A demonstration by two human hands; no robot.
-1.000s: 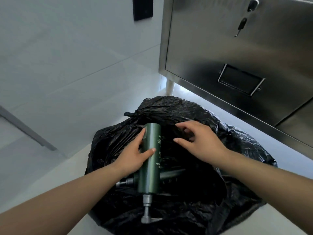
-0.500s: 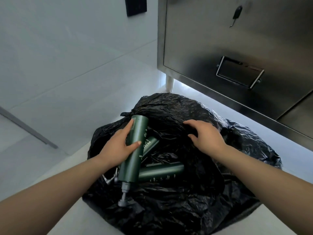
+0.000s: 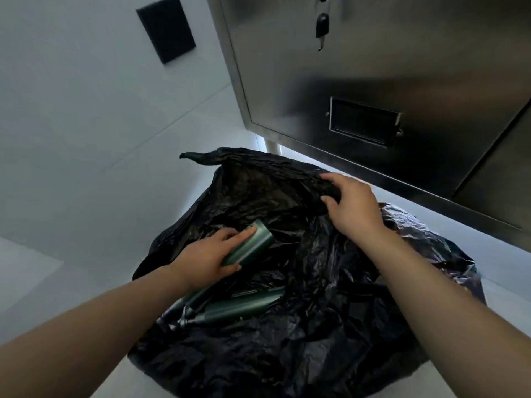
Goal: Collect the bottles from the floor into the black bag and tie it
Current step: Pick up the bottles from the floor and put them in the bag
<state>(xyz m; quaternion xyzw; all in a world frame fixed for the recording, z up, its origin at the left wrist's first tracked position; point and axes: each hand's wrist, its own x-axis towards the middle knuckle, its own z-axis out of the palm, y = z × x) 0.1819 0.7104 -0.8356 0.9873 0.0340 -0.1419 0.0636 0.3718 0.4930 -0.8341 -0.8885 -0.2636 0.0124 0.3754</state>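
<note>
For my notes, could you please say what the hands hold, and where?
The left hand holds a green bottle round its body; the right hand grips the black bag by its rim.

The bag [image 3: 316,354] is thin black plastic film, crumpled all over, with a faint sheen on the creases at right. The bottle [image 3: 254,245], centre left, is smooth dark green with a satin gloss. The lower bottle [image 3: 244,307] looks the same and has a grey, metallic-looking pump [image 3: 185,321]. The cabinet [image 3: 373,67], upper right, is brushed steel, dully reflective. The pale tiles [image 3: 86,124], upper left, look smooth and matt.
</note>
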